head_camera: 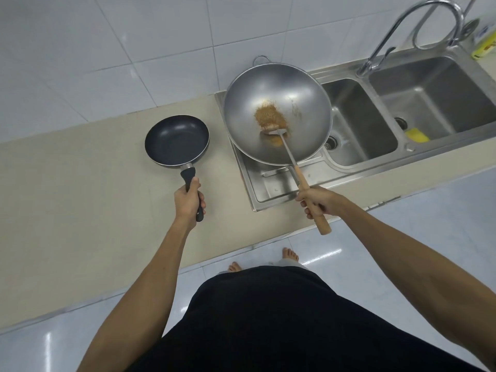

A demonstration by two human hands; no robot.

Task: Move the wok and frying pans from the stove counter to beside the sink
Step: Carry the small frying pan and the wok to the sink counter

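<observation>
A small black frying pan (177, 140) rests on the beige counter (80, 183) just left of the sink unit. My left hand (188, 200) is shut on its black handle. A large steel wok (295, 103) sits over the sink's steel drainboard (273, 186) and the edge of the left basin. It holds brown residue and a metal spatula (276, 132). My right hand (316, 201) is shut on the wooden handle at the wok's near rim. The spatula's rod runs along the same line as that handle.
A double steel sink (357, 124) lies to the right, with a tall curved faucet (429, 17) behind it. In the right basin is a yellow sponge (417, 135), and a yellow bottle (484, 45) stands at the far right. White wall tiles back the counter.
</observation>
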